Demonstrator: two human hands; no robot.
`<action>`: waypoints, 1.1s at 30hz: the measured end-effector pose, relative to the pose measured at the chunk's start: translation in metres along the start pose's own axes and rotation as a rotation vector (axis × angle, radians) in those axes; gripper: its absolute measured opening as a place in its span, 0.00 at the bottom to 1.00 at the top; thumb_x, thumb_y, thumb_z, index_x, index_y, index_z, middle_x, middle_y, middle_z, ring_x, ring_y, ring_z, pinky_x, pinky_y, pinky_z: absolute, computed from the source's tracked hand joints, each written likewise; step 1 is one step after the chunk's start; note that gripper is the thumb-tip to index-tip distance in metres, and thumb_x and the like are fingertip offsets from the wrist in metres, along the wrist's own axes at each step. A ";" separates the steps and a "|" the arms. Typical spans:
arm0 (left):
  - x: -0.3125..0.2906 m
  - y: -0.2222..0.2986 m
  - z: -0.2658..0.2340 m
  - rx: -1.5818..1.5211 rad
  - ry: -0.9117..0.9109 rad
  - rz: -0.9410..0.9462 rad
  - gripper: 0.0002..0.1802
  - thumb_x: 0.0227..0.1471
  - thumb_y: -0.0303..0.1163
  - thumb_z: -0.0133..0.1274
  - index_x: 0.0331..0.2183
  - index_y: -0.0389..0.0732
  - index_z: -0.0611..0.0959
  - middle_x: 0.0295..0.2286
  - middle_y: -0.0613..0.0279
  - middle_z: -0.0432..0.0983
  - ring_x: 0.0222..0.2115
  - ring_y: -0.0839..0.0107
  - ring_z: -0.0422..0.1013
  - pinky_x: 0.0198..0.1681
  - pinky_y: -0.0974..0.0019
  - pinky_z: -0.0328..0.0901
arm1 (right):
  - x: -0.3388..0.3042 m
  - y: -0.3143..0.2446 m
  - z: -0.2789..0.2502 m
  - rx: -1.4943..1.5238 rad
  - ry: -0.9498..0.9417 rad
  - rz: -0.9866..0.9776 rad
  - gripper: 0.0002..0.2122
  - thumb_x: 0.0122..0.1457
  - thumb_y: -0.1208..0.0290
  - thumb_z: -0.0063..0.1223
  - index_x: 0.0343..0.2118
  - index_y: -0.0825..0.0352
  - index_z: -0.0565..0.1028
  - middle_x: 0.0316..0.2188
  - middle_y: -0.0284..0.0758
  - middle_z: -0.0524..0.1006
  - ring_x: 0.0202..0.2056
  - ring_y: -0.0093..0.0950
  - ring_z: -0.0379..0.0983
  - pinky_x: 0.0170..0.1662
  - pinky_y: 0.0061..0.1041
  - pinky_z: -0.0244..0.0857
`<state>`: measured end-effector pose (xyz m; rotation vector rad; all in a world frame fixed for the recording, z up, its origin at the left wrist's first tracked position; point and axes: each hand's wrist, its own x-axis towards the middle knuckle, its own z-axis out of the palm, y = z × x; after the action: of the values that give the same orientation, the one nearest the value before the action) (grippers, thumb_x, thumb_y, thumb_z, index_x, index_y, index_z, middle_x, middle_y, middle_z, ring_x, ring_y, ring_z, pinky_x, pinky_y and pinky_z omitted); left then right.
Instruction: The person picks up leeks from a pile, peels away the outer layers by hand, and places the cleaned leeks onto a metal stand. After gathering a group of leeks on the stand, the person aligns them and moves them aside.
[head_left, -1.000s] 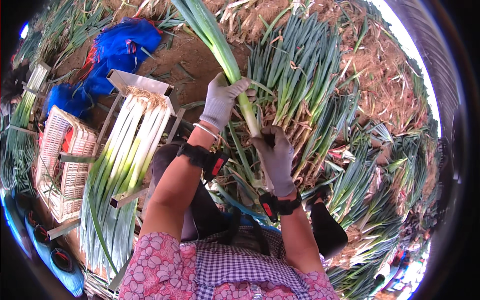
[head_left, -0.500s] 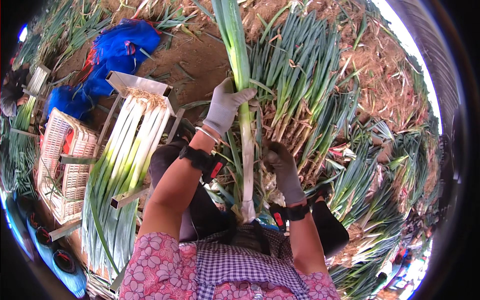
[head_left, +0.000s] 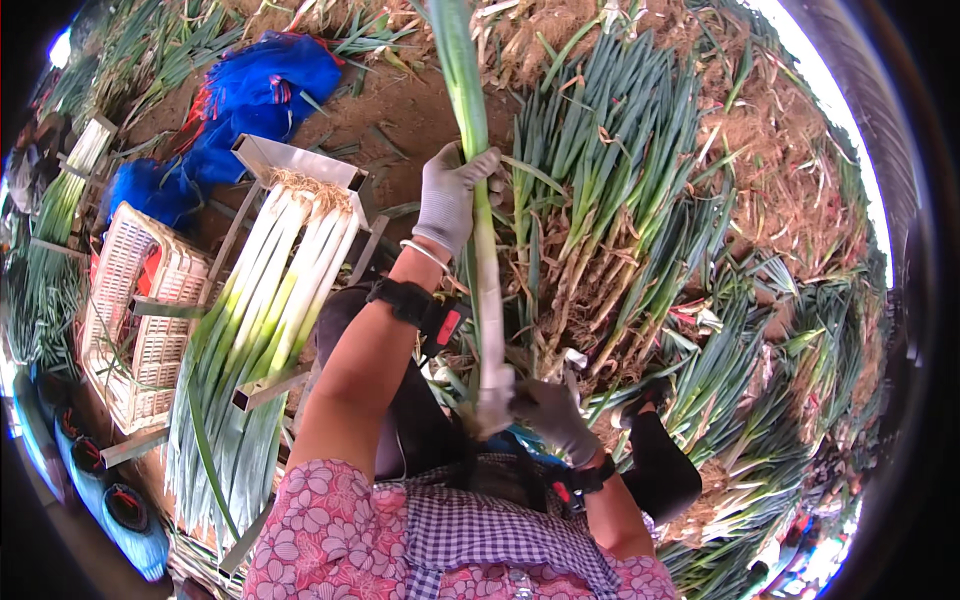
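Note:
My left hand (head_left: 452,192), in a grey glove, is wrapped round the middle of a long green onion (head_left: 487,268). The stalk hangs nearly upright, green leaves upward and white root end toward my lap. Beside that root end is my right hand (head_left: 556,415), also gloved, with its fingers curled in. They are blurred, so whatever they hold, if anything, is hidden. On my left a metal rack (head_left: 300,165) bears a row of trimmed green onions (head_left: 275,265), roots against its far plate.
Untrimmed green onions (head_left: 610,150) lie piled ahead on soil, with more along the right. Left are a pale woven plastic basket (head_left: 150,325), blue netting (head_left: 265,90) and blue rolls (head_left: 130,520). Another person (head_left: 30,170) is at the far left by a second rack.
My right hand has come down toward my lap to the onion's root end. My left hand keeps its hold, and the view has shifted slightly.

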<state>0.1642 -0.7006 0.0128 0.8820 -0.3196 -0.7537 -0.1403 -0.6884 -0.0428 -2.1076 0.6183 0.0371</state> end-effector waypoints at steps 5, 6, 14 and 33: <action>-0.008 -0.010 0.000 -0.061 0.089 0.070 0.09 0.52 0.28 0.55 0.34 0.35 0.73 0.24 0.65 0.70 0.20 0.73 0.69 0.22 0.70 0.66 | 0.003 0.052 -0.034 -0.090 -0.074 0.279 0.12 0.49 0.66 0.59 0.34 0.66 0.76 0.26 0.37 0.79 0.28 0.28 0.76 0.34 0.26 0.68; -0.005 -0.008 0.002 -0.046 0.108 0.079 0.09 0.52 0.28 0.55 0.34 0.36 0.72 0.24 0.65 0.70 0.20 0.73 0.69 0.22 0.70 0.66 | 0.001 0.058 -0.034 -0.103 -0.082 0.211 0.13 0.49 0.67 0.59 0.37 0.67 0.75 0.27 0.37 0.79 0.28 0.28 0.76 0.35 0.25 0.68; 0.000 0.000 -0.001 -0.011 0.100 0.115 0.11 0.53 0.30 0.54 0.35 0.36 0.71 0.26 0.61 0.71 0.23 0.71 0.71 0.25 0.69 0.68 | 0.032 -0.025 -0.020 0.201 -0.021 0.104 0.18 0.53 0.59 0.56 0.41 0.66 0.74 0.25 0.35 0.77 0.24 0.24 0.71 0.29 0.27 0.66; 0.054 -0.142 -0.075 0.027 0.593 -0.237 0.10 0.41 0.28 0.58 0.20 0.33 0.75 0.15 0.59 0.68 0.13 0.69 0.66 0.15 0.64 0.61 | -0.055 -0.062 -0.068 -0.019 0.266 0.382 0.14 0.49 0.68 0.59 0.36 0.71 0.75 0.23 0.40 0.78 0.24 0.29 0.75 0.31 0.27 0.68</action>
<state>0.1775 -0.7538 -0.1479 1.1360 0.3056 -0.6690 -0.1749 -0.6904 0.0581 -2.0002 1.1777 -0.0237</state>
